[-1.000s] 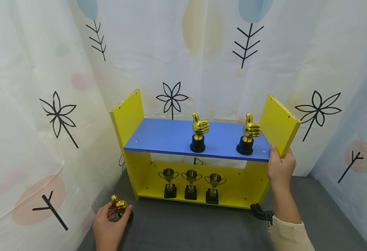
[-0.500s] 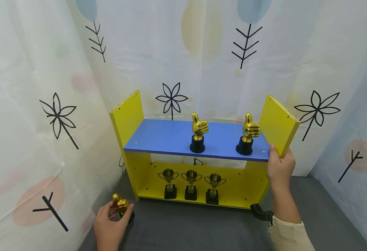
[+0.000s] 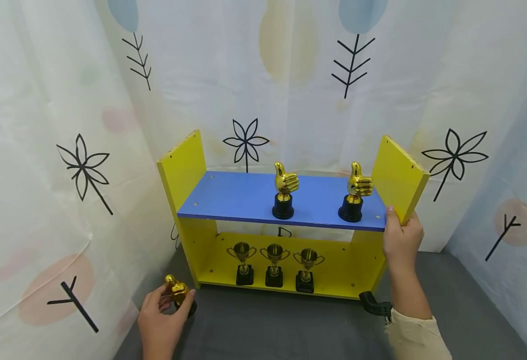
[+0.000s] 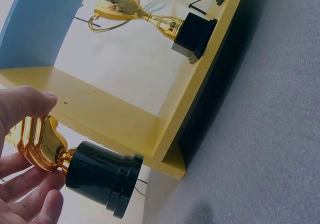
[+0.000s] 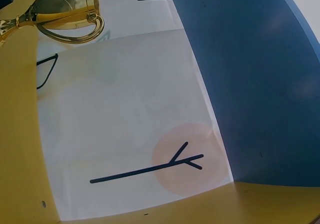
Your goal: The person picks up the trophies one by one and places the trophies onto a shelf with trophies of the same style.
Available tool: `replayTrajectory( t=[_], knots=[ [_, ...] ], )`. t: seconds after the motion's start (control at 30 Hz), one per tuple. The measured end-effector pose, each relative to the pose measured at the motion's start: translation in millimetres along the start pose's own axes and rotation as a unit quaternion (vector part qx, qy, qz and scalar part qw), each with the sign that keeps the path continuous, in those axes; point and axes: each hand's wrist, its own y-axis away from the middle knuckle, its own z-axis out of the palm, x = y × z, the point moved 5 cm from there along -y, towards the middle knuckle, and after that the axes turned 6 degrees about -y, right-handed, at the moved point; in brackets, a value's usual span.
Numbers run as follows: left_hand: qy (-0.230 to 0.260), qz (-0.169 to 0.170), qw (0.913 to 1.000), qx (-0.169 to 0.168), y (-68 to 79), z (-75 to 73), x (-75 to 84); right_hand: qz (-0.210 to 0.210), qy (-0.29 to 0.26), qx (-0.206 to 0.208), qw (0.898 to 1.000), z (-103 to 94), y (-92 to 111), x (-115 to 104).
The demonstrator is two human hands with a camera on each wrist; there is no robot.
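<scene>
My left hand (image 3: 162, 317) pinches a gold thumbs-up trophy (image 4: 42, 144) by its golden fist, left of the shelf and in front of it. In the left wrist view the trophy's black round base (image 4: 102, 176) points away from the fingers, clear of the grey surface. My right hand (image 3: 402, 242) grips the front edge of the yellow side panel (image 3: 400, 175) at the shelf's right end. Two more thumbs-up trophies, a middle one (image 3: 284, 192) and a right one (image 3: 355, 194), stand upright on the blue board (image 3: 236, 195). The right wrist view shows no fingers.
Three gold cups stand on the yellow lower board (image 3: 335, 270): a left cup (image 3: 244, 262), a middle cup (image 3: 274, 262) and a right cup (image 3: 306, 270). A left side panel (image 3: 184, 165) rises beside the blue board. Patterned curtains (image 3: 290, 90) surround the grey surface (image 3: 268, 325).
My left hand has moved slightly right and up with the thumbs-up trophy. My right hand keeps its grip on the side panel, and the standing trophies and cups have not moved.
</scene>
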Motion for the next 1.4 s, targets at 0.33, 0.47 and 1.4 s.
replayTrajectory(
  t=[0.33, 0.47, 1.4],
  knots=[
    [0.005, 0.007, 1.0000, 0.002, 1.5, 2.7, 9.0, -0.003, 0.004, 0.001, 1.000, -0.2, 1, -1],
    [0.003, 0.004, 1.0000, 0.003, 2.5, 4.3, 11.5, 0.000, 0.003, -0.001, 1.000, -0.3, 0, 0],
    [0.066, 0.080, 0.9945, -0.017, 1.3, 27.0, 54.5, -0.003, -0.002, -0.001, 1.000, -0.5, 0, 1]
  ],
)
